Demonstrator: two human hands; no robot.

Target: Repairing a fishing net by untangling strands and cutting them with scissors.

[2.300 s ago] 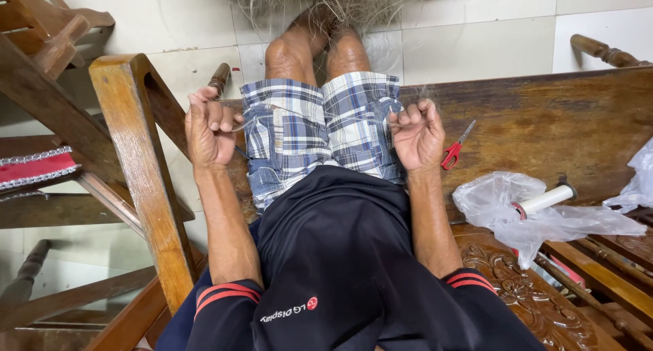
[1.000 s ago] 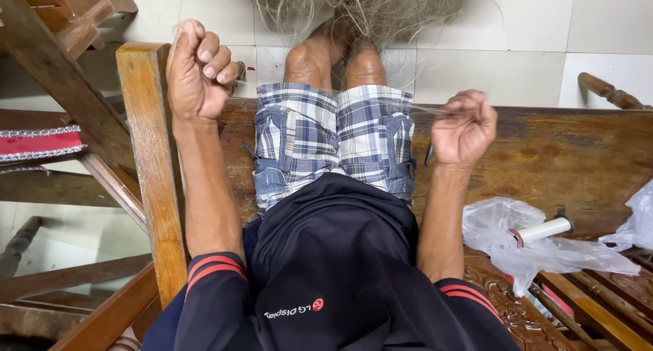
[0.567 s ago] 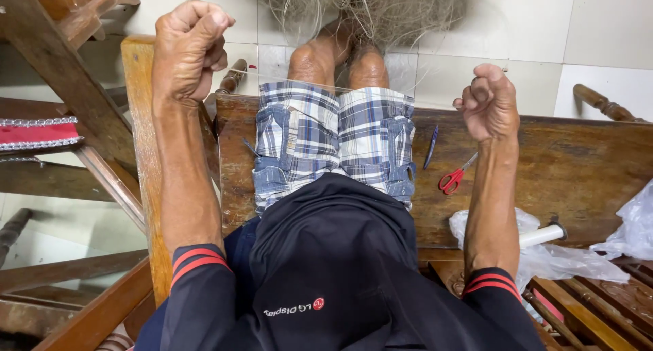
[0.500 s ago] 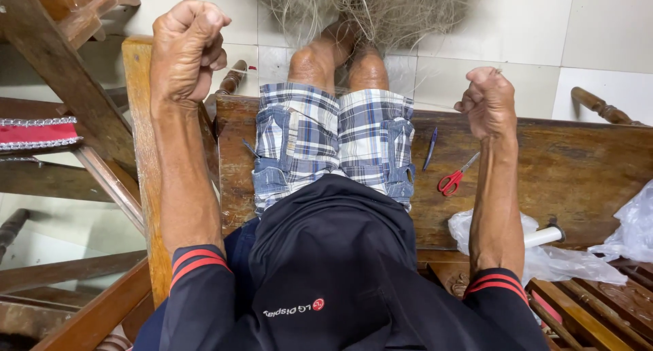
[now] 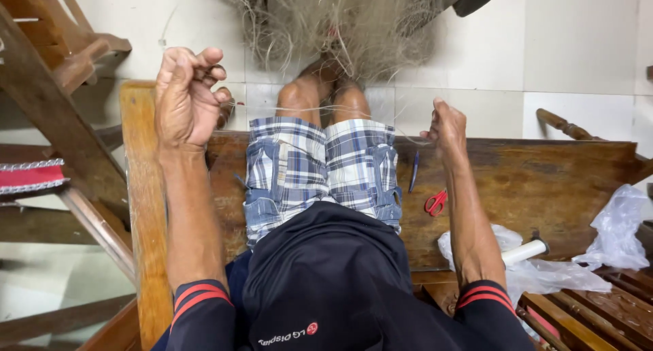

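Observation:
My left hand [image 5: 185, 92] is raised over the left armrest, fingers curled around thin pale line. My right hand [image 5: 445, 123] is held up to the right of my knees, pinching the same kind of fine line. The strands run to a tangled grey-beige fishing net [image 5: 340, 24] heaped on the floor by my feet. I sit on a dark wooden bench [image 5: 544, 181] in plaid shorts [image 5: 320, 167].
Red-handled scissors [image 5: 435, 203] and a slim blue tool [image 5: 413, 171] lie on the bench to my right. A white spool [image 5: 524, 252] rests on clear plastic bags [image 5: 544, 273]. A wooden armrest [image 5: 139, 201] stands at left, with wooden chair frames [image 5: 47, 58] beyond it.
Both hands rose from beside my thighs, then spread apart with the line. In the last half second they lowered slightly as the view tilted toward the net.

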